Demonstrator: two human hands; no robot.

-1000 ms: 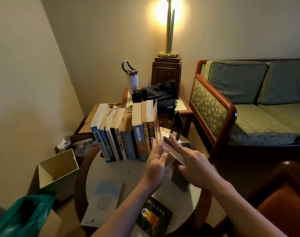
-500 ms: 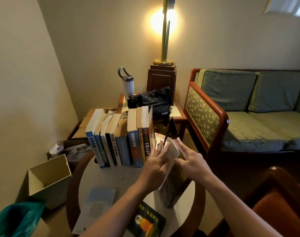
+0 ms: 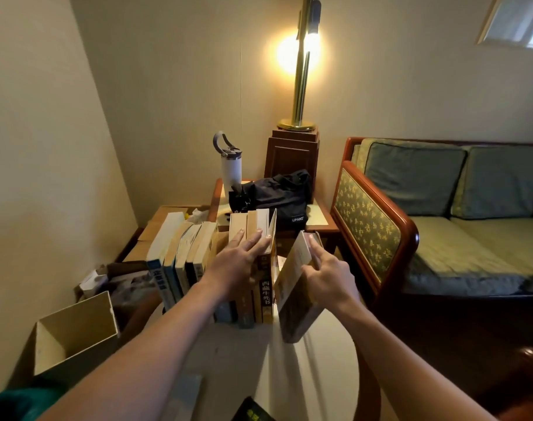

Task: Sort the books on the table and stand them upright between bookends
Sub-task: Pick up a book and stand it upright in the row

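A row of books (image 3: 180, 256) stands upright on the round table (image 3: 307, 369). My left hand (image 3: 238, 262) lies flat with straight fingers on the tops of the row's rightmost books, above a yellow spine (image 3: 266, 294). My right hand (image 3: 326, 271) grips a brown-covered book (image 3: 292, 302), which leans tilted just right of the row, its foot on the table. Behind that book a dark bookend (image 3: 318, 238) barely shows. Two more books lie flat at the near edge, a pale one (image 3: 183, 396) and a dark one (image 3: 253, 413).
An open cardboard box (image 3: 74, 332) sits on the floor at the left. Behind the table stands a side table with a white bottle (image 3: 231, 168) and a black bag (image 3: 277, 196). A lamp pedestal (image 3: 292, 156) and a sofa (image 3: 441, 214) are to the right.
The brown book has swung from lying slanted to nearly upright beside the row. My left hand moved from that book onto the tops of the standing books. The view moved closer.
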